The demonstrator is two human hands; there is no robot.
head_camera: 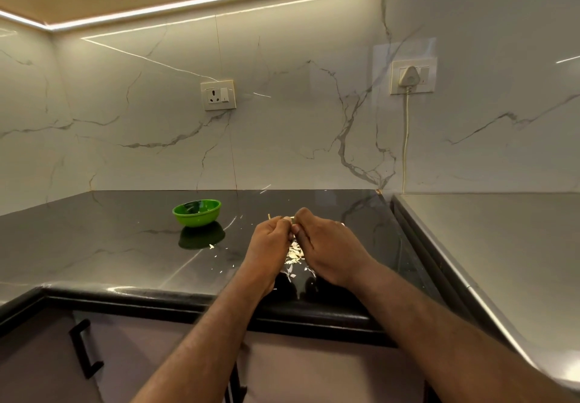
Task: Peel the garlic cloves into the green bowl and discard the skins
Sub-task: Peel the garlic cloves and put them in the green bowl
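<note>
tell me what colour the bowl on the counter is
Bright green, the bowl, seen best in the head view, the only one here.

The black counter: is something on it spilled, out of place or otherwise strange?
Yes. Garlic skins lie loose on the counter, heaped between the left hand and the right hand, which both pinch a clove. Stray flakes reach toward the green bowl. Nothing looks damaged or tipped.

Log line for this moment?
step: peeling | left hand: holds garlic clove | right hand: pinches it | green bowl: left, apart | skins: on counter
</note>
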